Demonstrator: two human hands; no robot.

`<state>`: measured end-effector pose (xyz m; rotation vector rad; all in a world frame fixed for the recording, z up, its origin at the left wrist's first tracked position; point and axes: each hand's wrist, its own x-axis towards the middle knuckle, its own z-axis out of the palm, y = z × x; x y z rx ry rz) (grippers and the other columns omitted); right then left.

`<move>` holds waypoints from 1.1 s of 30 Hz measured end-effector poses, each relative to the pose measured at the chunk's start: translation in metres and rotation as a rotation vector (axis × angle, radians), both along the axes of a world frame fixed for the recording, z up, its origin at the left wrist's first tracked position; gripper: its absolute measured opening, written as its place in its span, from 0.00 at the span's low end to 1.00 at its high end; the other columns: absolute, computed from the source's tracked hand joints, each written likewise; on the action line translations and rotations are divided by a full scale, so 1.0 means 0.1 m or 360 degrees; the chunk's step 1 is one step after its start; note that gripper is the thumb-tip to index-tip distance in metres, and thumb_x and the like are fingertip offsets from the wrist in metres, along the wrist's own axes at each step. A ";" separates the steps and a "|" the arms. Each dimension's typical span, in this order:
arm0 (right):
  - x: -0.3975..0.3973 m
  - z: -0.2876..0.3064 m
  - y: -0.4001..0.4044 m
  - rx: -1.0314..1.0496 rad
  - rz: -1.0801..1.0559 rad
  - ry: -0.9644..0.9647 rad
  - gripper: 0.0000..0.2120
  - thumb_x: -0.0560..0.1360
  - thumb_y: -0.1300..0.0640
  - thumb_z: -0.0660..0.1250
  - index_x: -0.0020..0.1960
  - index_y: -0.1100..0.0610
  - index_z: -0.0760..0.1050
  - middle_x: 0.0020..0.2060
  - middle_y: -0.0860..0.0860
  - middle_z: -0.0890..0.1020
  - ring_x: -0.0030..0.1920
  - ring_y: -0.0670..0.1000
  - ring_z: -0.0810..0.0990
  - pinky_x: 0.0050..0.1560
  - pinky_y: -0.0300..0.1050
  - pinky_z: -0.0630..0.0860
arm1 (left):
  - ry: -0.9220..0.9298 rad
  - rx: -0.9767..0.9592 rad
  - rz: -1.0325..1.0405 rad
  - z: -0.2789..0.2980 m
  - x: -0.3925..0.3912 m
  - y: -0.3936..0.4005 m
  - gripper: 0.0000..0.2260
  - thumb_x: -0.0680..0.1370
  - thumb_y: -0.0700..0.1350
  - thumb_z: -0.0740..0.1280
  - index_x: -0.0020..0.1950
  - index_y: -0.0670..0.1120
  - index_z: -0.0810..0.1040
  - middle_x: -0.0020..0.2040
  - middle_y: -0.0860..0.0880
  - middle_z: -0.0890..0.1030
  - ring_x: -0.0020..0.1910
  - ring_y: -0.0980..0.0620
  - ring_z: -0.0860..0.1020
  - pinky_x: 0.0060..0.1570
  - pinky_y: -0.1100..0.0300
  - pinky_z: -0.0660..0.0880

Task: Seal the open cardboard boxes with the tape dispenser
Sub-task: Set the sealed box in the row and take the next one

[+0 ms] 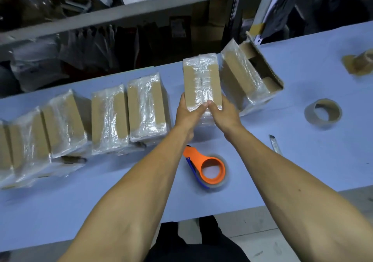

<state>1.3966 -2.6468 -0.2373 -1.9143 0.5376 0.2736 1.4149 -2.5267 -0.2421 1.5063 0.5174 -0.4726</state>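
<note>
A taped cardboard box (201, 80) stands in the middle of the blue table (101, 201). My left hand (188, 114) grips its near left corner and my right hand (222, 111) grips its near right corner, thumbs meeting on the taped near edge. To the right lies an open cardboard box (252, 74) on its side, flaps spread, with tape on one face. The orange tape dispenser (209, 167) lies flat on the table below my hands, held by neither. Several taped boxes (145, 106) stand in a row to the left.
A brown tape roll (323, 113) and a second roll (359, 63) lie at the right. A utility knife (275, 143) rests near my right forearm. Metal shelving (121, 13) with bagged goods runs behind the table. Floor tiles show past the table's near edge.
</note>
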 end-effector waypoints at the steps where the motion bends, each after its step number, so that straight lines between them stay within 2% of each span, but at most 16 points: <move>1: -0.04 0.04 0.02 0.0022 -0.0021 -0.0023 0.25 0.74 0.38 0.60 0.67 0.48 0.73 0.60 0.46 0.81 0.60 0.52 0.79 0.62 0.55 0.76 | -0.0050 -0.0048 0.0046 0.03 -0.02 0.00 0.34 0.70 0.48 0.79 0.73 0.54 0.70 0.65 0.52 0.81 0.64 0.49 0.79 0.67 0.46 0.74; 3: -0.14 0.13 0.04 0.0058 -0.0068 -0.0090 0.20 0.77 0.41 0.63 0.65 0.47 0.74 0.57 0.44 0.81 0.58 0.48 0.79 0.60 0.50 0.76 | -0.0152 -0.0098 0.0081 0.18 -0.08 0.01 0.23 0.73 0.38 0.77 0.64 0.55 0.78 0.59 0.50 0.84 0.60 0.48 0.82 0.65 0.47 0.77; 7: -0.34 0.29 -0.07 0.0056 -0.0115 -0.0178 0.23 0.75 0.41 0.69 0.65 0.50 0.73 0.57 0.44 0.80 0.52 0.41 0.79 0.48 0.37 0.74 | -0.0258 -0.0279 0.0069 0.51 -0.29 0.13 0.22 0.73 0.31 0.74 0.61 0.51 0.79 0.57 0.46 0.85 0.55 0.47 0.84 0.58 0.52 0.80; 9: -0.34 0.44 -0.13 0.0040 -0.0157 -0.0241 0.28 0.74 0.38 0.70 0.68 0.52 0.71 0.61 0.47 0.78 0.56 0.44 0.78 0.54 0.40 0.74 | -0.0253 -0.0334 0.0049 0.69 -0.40 0.27 0.23 0.72 0.28 0.73 0.63 0.47 0.79 0.57 0.44 0.85 0.52 0.48 0.84 0.54 0.54 0.81; 11: -0.31 0.64 -0.14 0.0104 -0.0269 -0.0352 0.34 0.71 0.36 0.71 0.71 0.50 0.67 0.66 0.48 0.75 0.63 0.47 0.76 0.63 0.47 0.74 | -0.0232 -0.0339 -0.0013 0.86 -0.54 0.43 0.24 0.71 0.26 0.72 0.62 0.47 0.79 0.54 0.46 0.85 0.49 0.50 0.83 0.48 0.58 0.82; 13: -0.29 0.84 -0.14 0.0178 -0.0352 -0.0438 0.37 0.70 0.37 0.72 0.73 0.50 0.66 0.68 0.49 0.74 0.65 0.48 0.75 0.65 0.49 0.74 | -0.0197 -0.0334 -0.0164 1.01 -0.69 0.63 0.25 0.71 0.26 0.72 0.62 0.48 0.80 0.52 0.48 0.85 0.46 0.52 0.83 0.43 0.61 0.81; 14: -0.30 0.92 -0.12 0.0181 -0.0335 -0.0471 0.34 0.71 0.38 0.72 0.71 0.50 0.68 0.65 0.49 0.76 0.63 0.47 0.77 0.64 0.49 0.75 | -0.0181 -0.0326 -0.0250 1.07 -0.76 0.74 0.25 0.71 0.26 0.72 0.63 0.47 0.80 0.54 0.47 0.85 0.47 0.52 0.83 0.45 0.60 0.81; 16: -0.35 1.03 -0.06 0.0204 -0.0223 -0.0530 0.21 0.71 0.42 0.73 0.60 0.51 0.78 0.55 0.48 0.83 0.54 0.47 0.82 0.58 0.49 0.79 | -0.0148 -0.0335 -0.0408 1.16 -0.89 1.00 0.25 0.71 0.27 0.72 0.65 0.46 0.80 0.59 0.44 0.84 0.51 0.49 0.83 0.55 0.54 0.80; 19: -0.55 1.15 0.08 0.0306 -0.0007 -0.0485 0.08 0.74 0.50 0.72 0.49 0.53 0.81 0.43 0.46 0.84 0.43 0.44 0.82 0.49 0.45 0.77 | -0.0131 -0.0342 -0.0560 1.25 -1.07 1.37 0.26 0.71 0.28 0.73 0.66 0.45 0.79 0.62 0.44 0.83 0.57 0.46 0.82 0.60 0.50 0.78; 21: -0.74 1.16 0.19 0.0301 0.0065 -0.0433 0.07 0.74 0.50 0.71 0.48 0.53 0.81 0.41 0.46 0.84 0.42 0.44 0.81 0.47 0.44 0.75 | -0.0177 -0.0259 -0.0474 1.27 -1.21 1.60 0.28 0.69 0.29 0.76 0.66 0.46 0.79 0.61 0.45 0.83 0.58 0.46 0.82 0.59 0.55 0.79; 23: -0.94 1.12 0.35 0.0319 -0.0003 -0.0455 0.06 0.73 0.51 0.71 0.46 0.54 0.82 0.40 0.48 0.83 0.41 0.46 0.80 0.45 0.47 0.75 | -0.0246 -0.0127 -0.0140 1.23 -1.38 1.78 0.31 0.66 0.33 0.79 0.67 0.47 0.79 0.67 0.43 0.79 0.65 0.44 0.78 0.61 0.57 0.78; 25: -1.20 1.04 0.55 0.0295 -0.0108 -0.0486 0.06 0.72 0.51 0.72 0.44 0.53 0.81 0.39 0.49 0.83 0.40 0.46 0.79 0.44 0.47 0.76 | -0.0382 -0.0043 0.0294 1.12 -1.56 1.88 0.31 0.68 0.33 0.78 0.69 0.47 0.76 0.72 0.39 0.73 0.71 0.44 0.73 0.66 0.54 0.75; 27: -1.47 0.93 0.80 0.0270 -0.0151 -0.0524 0.03 0.74 0.55 0.71 0.43 0.53 0.79 0.38 0.47 0.82 0.39 0.44 0.78 0.43 0.45 0.75 | -0.0517 -0.0034 0.0565 0.94 -1.76 1.95 0.29 0.72 0.35 0.76 0.71 0.46 0.73 0.71 0.41 0.75 0.71 0.47 0.73 0.70 0.48 0.72; 29: -1.70 0.79 1.04 0.0309 -0.0238 -0.0461 0.04 0.75 0.58 0.71 0.42 0.53 0.77 0.37 0.45 0.81 0.38 0.43 0.77 0.42 0.44 0.75 | -0.0544 0.0115 0.0581 0.77 -1.97 2.03 0.28 0.76 0.41 0.73 0.75 0.49 0.70 0.73 0.48 0.74 0.72 0.53 0.72 0.72 0.48 0.69; 31: -1.90 0.61 1.21 0.0361 -0.0310 -0.0360 0.04 0.74 0.58 0.71 0.42 0.54 0.77 0.37 0.44 0.80 0.40 0.44 0.77 0.45 0.45 0.74 | -0.0505 0.0312 0.0448 0.63 -2.14 2.15 0.28 0.80 0.44 0.69 0.79 0.52 0.64 0.77 0.54 0.67 0.75 0.57 0.66 0.75 0.51 0.66; 33: -2.05 0.45 1.31 0.0386 -0.0314 -0.0308 0.04 0.75 0.59 0.71 0.43 0.55 0.77 0.39 0.45 0.81 0.42 0.42 0.77 0.47 0.41 0.73 | -0.0443 0.0447 0.0261 0.48 -2.23 2.28 0.31 0.81 0.47 0.68 0.81 0.55 0.58 0.79 0.56 0.62 0.77 0.58 0.61 0.76 0.53 0.64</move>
